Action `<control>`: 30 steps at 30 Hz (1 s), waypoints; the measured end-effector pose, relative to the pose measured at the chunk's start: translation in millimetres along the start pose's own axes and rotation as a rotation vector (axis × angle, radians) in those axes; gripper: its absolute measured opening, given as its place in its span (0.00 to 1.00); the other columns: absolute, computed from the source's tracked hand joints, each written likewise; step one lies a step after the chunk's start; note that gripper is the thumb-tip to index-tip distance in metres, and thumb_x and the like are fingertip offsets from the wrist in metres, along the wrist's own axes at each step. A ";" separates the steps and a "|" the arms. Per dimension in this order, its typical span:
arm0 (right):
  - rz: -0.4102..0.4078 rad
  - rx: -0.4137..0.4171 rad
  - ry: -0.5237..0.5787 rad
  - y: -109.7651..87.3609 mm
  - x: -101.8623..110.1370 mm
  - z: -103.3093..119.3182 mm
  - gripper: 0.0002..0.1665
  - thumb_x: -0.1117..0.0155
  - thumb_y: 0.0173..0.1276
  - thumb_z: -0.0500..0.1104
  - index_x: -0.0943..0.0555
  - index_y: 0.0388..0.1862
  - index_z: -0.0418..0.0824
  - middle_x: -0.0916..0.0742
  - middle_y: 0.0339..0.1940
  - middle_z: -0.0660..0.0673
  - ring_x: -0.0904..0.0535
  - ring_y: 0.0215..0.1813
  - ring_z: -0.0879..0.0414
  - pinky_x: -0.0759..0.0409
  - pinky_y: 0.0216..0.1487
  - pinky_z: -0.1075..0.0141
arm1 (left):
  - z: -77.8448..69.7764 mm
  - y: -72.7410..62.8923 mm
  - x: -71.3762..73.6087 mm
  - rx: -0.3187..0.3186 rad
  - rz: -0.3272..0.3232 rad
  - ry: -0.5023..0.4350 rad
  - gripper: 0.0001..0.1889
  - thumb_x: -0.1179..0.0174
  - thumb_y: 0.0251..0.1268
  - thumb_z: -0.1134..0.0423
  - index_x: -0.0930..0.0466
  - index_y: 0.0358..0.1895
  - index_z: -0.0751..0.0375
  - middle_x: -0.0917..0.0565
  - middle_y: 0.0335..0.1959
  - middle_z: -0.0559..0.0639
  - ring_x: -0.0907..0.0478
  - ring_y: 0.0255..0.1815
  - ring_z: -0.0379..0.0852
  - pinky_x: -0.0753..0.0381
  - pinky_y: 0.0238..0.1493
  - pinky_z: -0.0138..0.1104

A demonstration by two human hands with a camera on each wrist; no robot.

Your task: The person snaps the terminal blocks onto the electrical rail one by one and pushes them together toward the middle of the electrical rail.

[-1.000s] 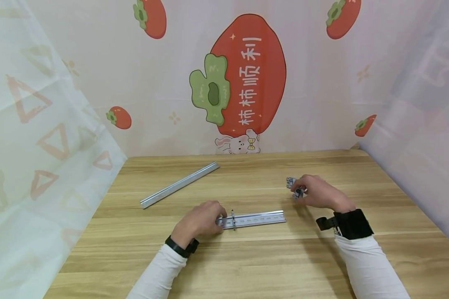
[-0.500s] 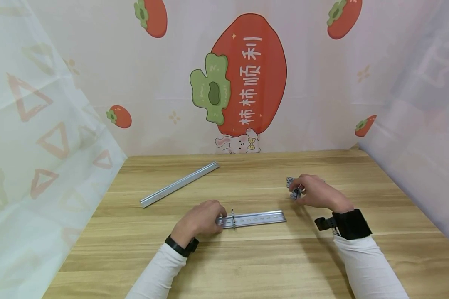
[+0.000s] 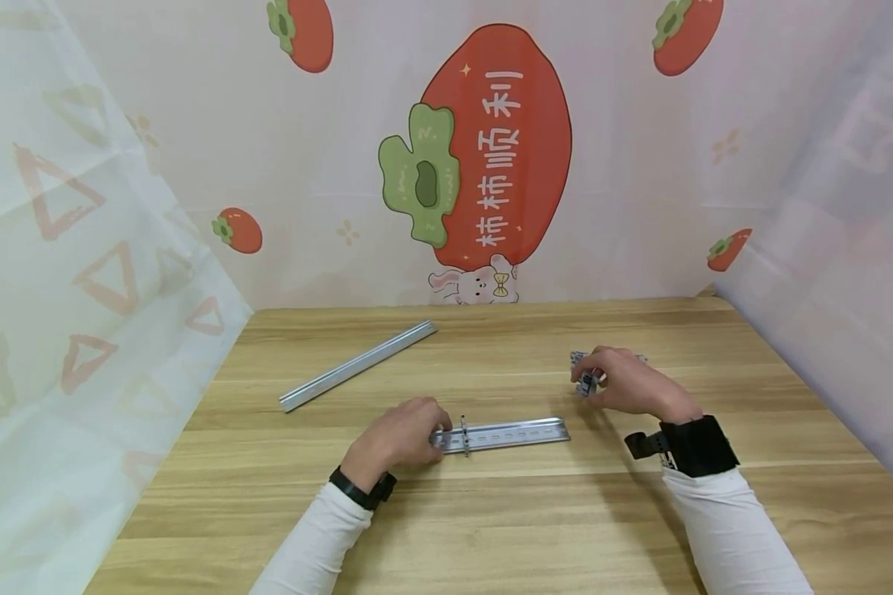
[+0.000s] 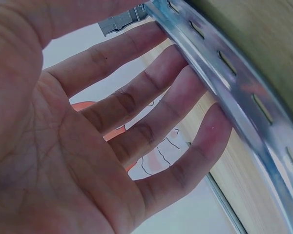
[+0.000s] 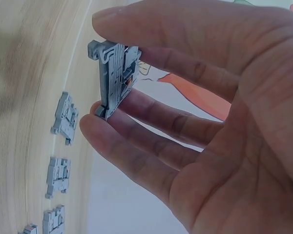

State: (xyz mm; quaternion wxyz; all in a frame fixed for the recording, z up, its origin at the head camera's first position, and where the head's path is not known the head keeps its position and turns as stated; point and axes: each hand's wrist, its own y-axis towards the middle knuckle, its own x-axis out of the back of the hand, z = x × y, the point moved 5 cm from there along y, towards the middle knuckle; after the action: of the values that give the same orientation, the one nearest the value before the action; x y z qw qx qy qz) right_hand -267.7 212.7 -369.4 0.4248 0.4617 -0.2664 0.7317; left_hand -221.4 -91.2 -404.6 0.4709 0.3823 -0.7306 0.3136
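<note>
A slotted metal DIN rail [image 3: 521,433] lies across the middle of the table. My left hand [image 3: 402,434] grips its left end, fingertips along one edge, as the left wrist view shows. Just right of those fingers a thin grey terminal block [image 3: 465,436] stands across the rail; part of a grey block [image 4: 123,22] also shows at the top of the left wrist view. My right hand [image 3: 632,384], over to the right, pinches another grey terminal block [image 5: 118,73] between thumb and fingers, upright in the right wrist view.
Several more grey terminal blocks [image 5: 58,176] lie in a row on the table by the right hand, mostly hidden behind it in the head view. A second DIN rail [image 3: 357,366] lies slanted at the back left. A printed curtain [image 3: 305,165] closes off the table's back.
The block in my right hand has tipped slightly and shifted a little left between the fingers. The left hand and the rail stay put.
</note>
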 end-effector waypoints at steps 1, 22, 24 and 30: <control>-0.002 0.004 0.000 0.3 -0.1 0.4 0.16 0.25 0.58 0.33 0.13 0.47 0.38 0.17 0.43 0.43 0.20 0.45 0.48 0.20 0.45 0.53 | 0.0 0.2 0.1 -0.001 -0.001 0.001 0.13 0.25 0.54 0.67 0.11 0.45 0.61 0.16 0.40 0.49 0.26 0.35 0.42 0.22 0.38 0.38; -0.068 0.142 0.113 4.2 -4.3 21.5 0.16 0.23 0.58 0.33 0.15 0.46 0.38 0.17 0.43 0.46 0.17 0.46 0.51 0.17 0.51 0.54 | 1.2 1.2 -0.2 -0.010 0.000 0.023 0.13 0.26 0.54 0.67 0.11 0.44 0.60 0.17 0.38 0.47 0.27 0.33 0.42 0.25 0.36 0.36; -0.079 0.150 0.106 5.2 -5.4 23.9 0.17 0.23 0.58 0.33 0.15 0.46 0.39 0.17 0.43 0.47 0.17 0.47 0.50 0.17 0.52 0.53 | 1.4 0.9 -0.5 -0.006 0.002 0.018 0.13 0.25 0.54 0.67 0.11 0.44 0.60 0.17 0.38 0.47 0.27 0.34 0.42 0.25 0.36 0.37; -0.093 0.163 0.081 9.0 -9.8 28.7 0.19 0.21 0.56 0.34 0.15 0.46 0.39 0.16 0.43 0.49 0.16 0.48 0.50 0.18 0.53 0.52 | 0.5 0.1 0.2 -0.009 0.000 0.020 0.12 0.26 0.54 0.67 0.11 0.43 0.60 0.17 0.38 0.47 0.27 0.34 0.41 0.24 0.37 0.37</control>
State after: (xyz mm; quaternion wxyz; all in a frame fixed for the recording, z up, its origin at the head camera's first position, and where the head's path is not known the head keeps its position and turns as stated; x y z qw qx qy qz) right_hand -260.6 182.1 -365.8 0.4298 0.4768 -0.1667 0.7485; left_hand -221.8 -91.6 -404.6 0.4798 0.3768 -0.7274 0.3141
